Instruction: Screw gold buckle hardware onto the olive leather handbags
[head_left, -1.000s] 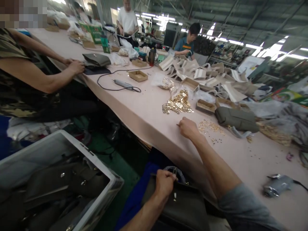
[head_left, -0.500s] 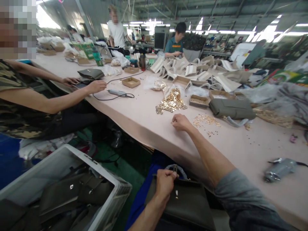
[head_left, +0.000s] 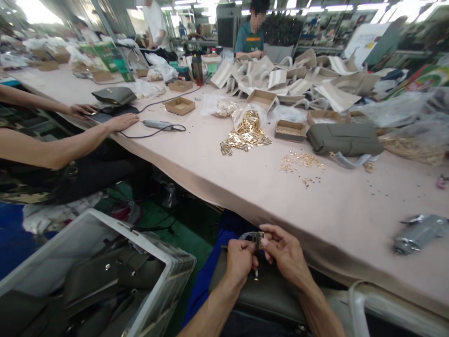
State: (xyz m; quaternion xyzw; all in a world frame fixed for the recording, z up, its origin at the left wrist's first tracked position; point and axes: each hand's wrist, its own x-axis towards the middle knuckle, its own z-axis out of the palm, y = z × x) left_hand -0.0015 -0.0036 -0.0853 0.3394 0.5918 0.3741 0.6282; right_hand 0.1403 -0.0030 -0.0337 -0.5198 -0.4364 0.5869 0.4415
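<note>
Olive-grey handbag (head_left: 259, 296): lay across the lap, below the fingers, with a small metal clasp (head_left: 256, 276) already on its front.
Gold frame plate (head_left: 262, 237): was between the two hands' fingertips, beside a dark tab (head_left: 255, 240); it seemed lined up but not yet fastened.
Left hand (head_left: 240, 260): knuckles up, thumb and forefinger pinched on the tab.
Right hand (head_left: 285, 252): palm inward, thumb and forefinger almost together on the plate, other fingers loosely bent.
Loose gold plates (head_left: 246, 133): lay heaped on the table (head_left: 196, 161), beyond the fingers.
Plastic crate (head_left: 140, 237): left of the fingers, held similar bags, some showing metal fittings.
</note>
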